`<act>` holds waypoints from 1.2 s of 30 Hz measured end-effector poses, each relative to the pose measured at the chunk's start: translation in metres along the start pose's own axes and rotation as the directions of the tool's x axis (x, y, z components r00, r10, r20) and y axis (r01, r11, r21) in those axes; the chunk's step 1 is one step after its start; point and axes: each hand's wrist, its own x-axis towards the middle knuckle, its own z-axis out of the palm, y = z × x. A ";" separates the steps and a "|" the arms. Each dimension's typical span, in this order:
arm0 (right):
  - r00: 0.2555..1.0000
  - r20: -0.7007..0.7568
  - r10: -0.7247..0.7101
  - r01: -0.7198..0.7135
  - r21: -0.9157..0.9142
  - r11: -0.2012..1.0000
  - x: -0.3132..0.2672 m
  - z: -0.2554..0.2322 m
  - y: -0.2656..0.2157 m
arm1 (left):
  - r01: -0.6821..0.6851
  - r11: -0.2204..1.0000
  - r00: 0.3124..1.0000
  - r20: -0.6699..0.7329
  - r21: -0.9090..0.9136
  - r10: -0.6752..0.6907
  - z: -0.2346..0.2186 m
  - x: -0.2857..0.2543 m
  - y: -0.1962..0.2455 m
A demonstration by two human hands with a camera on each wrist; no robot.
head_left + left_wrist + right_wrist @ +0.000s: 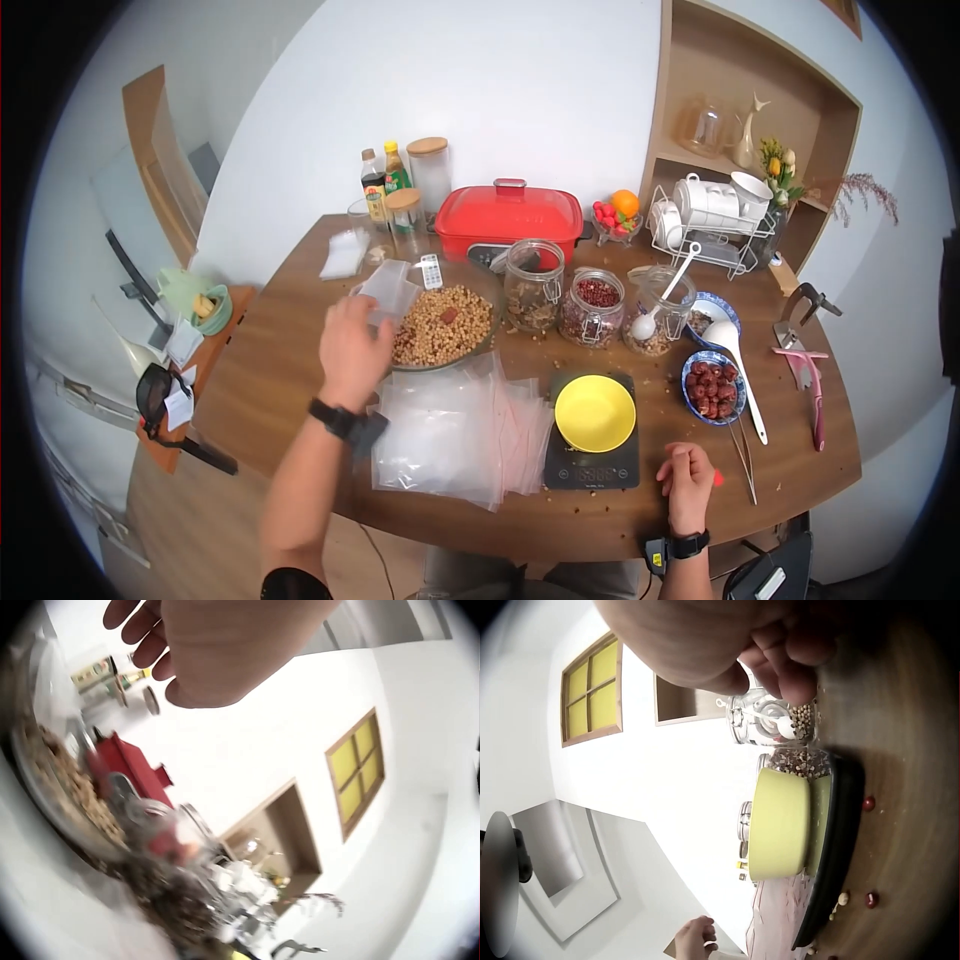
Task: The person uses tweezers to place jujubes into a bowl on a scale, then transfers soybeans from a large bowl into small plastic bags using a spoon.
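My left hand (355,350) hovers by the left rim of a large glass bowl of soybeans (445,325), fingers loosely bent and apart in the left wrist view. Just past its fingertips, a clear plastic bag (392,288) stands over the bowl's edge. Below the bowl lies a spread of flat clear plastic bags (435,430). My right hand (688,485) rests at the table's front, fingers loosely curled with nothing in them. To its left, a yellow bowl (595,412) sits on a black kitchen scale (592,470).
Glass jars (533,290) of dry goods line the middle. A blue-and-white bowl of red dates (713,388), a white ladle (735,370) and tweezers (745,460) lie right. Behind stand a red electric cooker (512,220) and a dish rack (710,225). Loose beans dot the table.
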 end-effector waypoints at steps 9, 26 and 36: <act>1.000 -0.013 0.006 -0.006 -0.009 1.000 -0.002 0.003 -0.002 | -0.014 0.997 0.913 0.407 0.070 -0.016 0.068 0.063 -0.106; 0.999 -0.024 0.041 -0.041 0.000 0.999 -0.001 0.002 -0.004 | 0.183 0.941 0.960 0.155 0.283 -0.233 0.070 0.074 -0.116; 1.000 -0.005 -0.010 0.010 0.010 1.000 0.003 -0.001 0.007 | 0.293 0.921 0.920 -0.187 -0.257 -0.345 -0.051 0.046 -0.180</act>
